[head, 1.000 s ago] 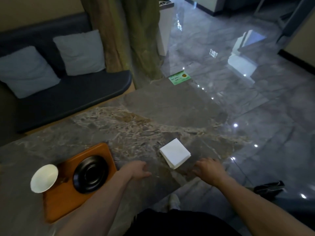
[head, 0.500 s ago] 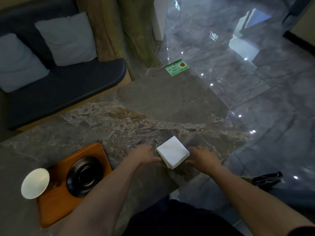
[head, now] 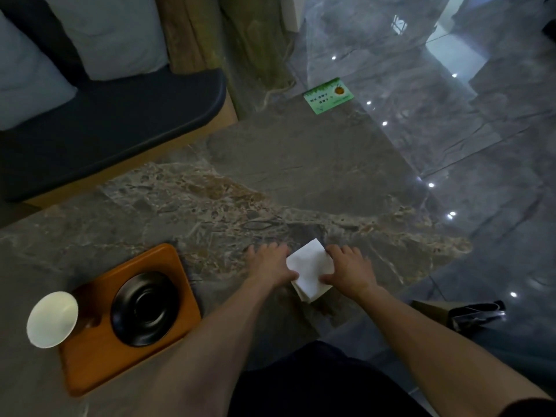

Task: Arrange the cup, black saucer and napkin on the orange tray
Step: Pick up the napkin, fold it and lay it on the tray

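Note:
A white folded napkin (head: 310, 270) lies on the marble table near its front right edge. My left hand (head: 269, 263) presses against the napkin's left side and my right hand (head: 349, 270) against its right side, fingers on its edges. To the left sits the orange tray (head: 90, 365). A black saucer (head: 146, 308) rests on the tray's right half. A white cup (head: 52, 319) stands at the tray's left edge; I cannot tell whether it is fully on the tray.
The marble table (head: 210, 212) ends just right of the napkin, with glossy floor beyond. A green card (head: 328, 96) lies at the far table corner. A dark bench with grey cushions (head: 105, 124) runs behind. A black bag (head: 475, 314) lies on the floor at right.
Both hands have moved forward and closed in on the napkin from either side, now touching it. The camera has tilted down and closer. Tray, saucer and cup have not moved.

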`<move>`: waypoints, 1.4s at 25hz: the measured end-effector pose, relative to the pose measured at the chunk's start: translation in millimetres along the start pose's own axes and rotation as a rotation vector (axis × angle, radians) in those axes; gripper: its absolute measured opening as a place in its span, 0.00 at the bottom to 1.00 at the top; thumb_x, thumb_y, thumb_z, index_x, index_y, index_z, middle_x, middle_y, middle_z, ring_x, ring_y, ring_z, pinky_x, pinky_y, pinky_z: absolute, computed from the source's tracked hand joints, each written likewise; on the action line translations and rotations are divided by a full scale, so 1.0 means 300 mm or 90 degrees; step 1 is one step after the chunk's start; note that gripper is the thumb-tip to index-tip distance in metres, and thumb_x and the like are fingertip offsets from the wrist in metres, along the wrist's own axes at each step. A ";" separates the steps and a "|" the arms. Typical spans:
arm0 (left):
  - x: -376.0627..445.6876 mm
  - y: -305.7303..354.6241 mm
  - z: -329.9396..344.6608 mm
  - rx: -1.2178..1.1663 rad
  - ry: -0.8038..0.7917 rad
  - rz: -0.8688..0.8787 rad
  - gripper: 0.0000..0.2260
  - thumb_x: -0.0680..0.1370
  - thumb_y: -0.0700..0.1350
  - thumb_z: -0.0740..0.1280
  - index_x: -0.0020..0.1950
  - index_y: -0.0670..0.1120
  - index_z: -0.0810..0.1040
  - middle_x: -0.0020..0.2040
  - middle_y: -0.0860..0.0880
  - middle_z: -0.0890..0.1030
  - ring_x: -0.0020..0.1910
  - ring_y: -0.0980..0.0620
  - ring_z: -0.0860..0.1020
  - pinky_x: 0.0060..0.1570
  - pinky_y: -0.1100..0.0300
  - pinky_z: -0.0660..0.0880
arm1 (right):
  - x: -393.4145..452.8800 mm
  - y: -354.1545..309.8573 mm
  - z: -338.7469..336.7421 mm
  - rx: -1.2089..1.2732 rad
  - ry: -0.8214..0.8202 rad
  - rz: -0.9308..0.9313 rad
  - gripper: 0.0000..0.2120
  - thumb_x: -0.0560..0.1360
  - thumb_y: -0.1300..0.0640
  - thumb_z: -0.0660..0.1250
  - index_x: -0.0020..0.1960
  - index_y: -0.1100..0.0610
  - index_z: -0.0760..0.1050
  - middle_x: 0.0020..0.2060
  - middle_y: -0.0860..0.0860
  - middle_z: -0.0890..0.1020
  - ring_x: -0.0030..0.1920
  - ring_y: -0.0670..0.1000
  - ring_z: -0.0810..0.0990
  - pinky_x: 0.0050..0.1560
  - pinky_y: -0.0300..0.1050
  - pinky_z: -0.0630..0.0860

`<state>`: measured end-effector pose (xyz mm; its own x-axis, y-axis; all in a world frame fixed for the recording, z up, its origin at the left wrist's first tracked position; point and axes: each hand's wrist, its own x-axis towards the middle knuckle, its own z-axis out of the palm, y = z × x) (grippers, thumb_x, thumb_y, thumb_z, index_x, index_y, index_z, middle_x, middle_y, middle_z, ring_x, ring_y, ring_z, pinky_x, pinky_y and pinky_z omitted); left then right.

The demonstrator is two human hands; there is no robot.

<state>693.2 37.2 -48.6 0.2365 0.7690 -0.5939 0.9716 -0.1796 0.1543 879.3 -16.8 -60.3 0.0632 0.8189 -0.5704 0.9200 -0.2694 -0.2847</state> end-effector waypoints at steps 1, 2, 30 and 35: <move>0.002 0.003 0.003 -0.005 0.005 -0.005 0.21 0.67 0.59 0.71 0.56 0.54 0.75 0.59 0.48 0.77 0.61 0.45 0.72 0.67 0.42 0.61 | 0.007 -0.006 0.001 0.011 -0.003 0.002 0.33 0.68 0.45 0.73 0.68 0.49 0.64 0.64 0.53 0.73 0.65 0.57 0.68 0.65 0.62 0.66; 0.004 0.005 0.004 -0.014 0.002 -0.013 0.20 0.66 0.58 0.71 0.56 0.54 0.75 0.58 0.49 0.77 0.61 0.46 0.72 0.67 0.42 0.61 | 0.012 -0.010 0.000 0.021 -0.006 0.005 0.32 0.67 0.46 0.73 0.67 0.48 0.64 0.63 0.53 0.74 0.65 0.57 0.68 0.64 0.61 0.66; -0.424 -0.249 -0.010 -0.853 0.069 -0.029 0.13 0.75 0.49 0.72 0.59 0.49 0.79 0.50 0.51 0.84 0.46 0.57 0.83 0.40 0.67 0.77 | -0.139 -0.352 -0.141 0.366 -0.116 -0.323 0.11 0.73 0.58 0.71 0.55 0.54 0.80 0.49 0.49 0.82 0.49 0.47 0.80 0.50 0.45 0.78; -0.586 -0.386 0.024 -0.926 0.240 -0.087 0.12 0.77 0.53 0.68 0.59 0.51 0.78 0.51 0.49 0.84 0.47 0.54 0.83 0.43 0.61 0.80 | -0.175 -0.592 -0.057 0.344 -0.128 -0.390 0.10 0.72 0.58 0.73 0.52 0.50 0.79 0.44 0.41 0.80 0.43 0.37 0.78 0.42 0.28 0.74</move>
<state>539.1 -81.5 32.2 -0.0885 0.8777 -0.4709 0.0739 0.4772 0.8757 719.2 -3.3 33.4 -0.5040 0.8075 -0.3063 0.4543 -0.0538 -0.8892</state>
